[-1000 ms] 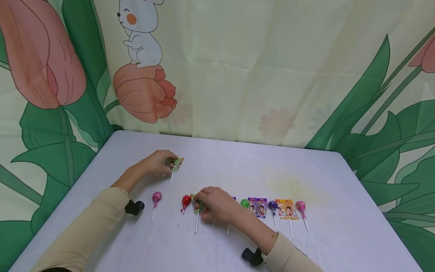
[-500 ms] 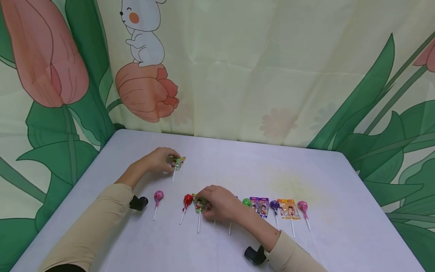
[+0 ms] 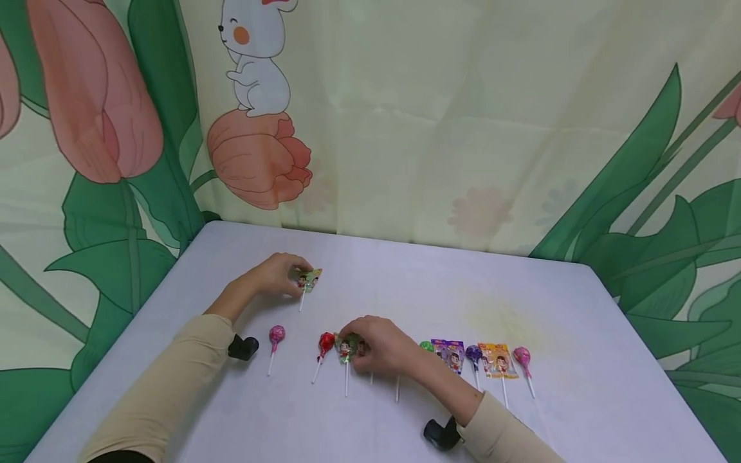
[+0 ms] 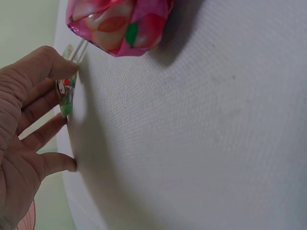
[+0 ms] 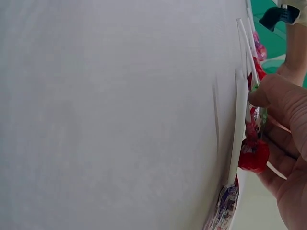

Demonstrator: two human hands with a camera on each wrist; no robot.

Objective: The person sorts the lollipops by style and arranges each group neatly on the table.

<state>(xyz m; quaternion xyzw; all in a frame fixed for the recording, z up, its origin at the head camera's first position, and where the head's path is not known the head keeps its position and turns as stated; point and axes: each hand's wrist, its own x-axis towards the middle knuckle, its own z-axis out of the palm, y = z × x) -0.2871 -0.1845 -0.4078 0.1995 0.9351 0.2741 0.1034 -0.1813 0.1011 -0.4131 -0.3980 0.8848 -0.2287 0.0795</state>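
My left hand pinches a flat lollipop in a green wrapper at the back left of the white table, its white stick pointing toward me. In the left wrist view, thumb and fingers hold that wrapper's edges, while a pink-wrapped lollipop looms close. My right hand grips another flat green-wrapped lollipop in the front row. Just left of it lies a round red lollipop. Under the right palm, a second red lollipop shows in the right wrist view; the hand hides it from the head view.
Rightward along the row lie a round green lollipop, a flat purple one, a round purple one, a flat orange one and a round pink one. A printed curtain hangs behind the table.
The head view has shifted slightly, so everything sits a little farther right in it. Both hands keep their hold on the green-wrapped lollipops, with hardly any movement over the table.
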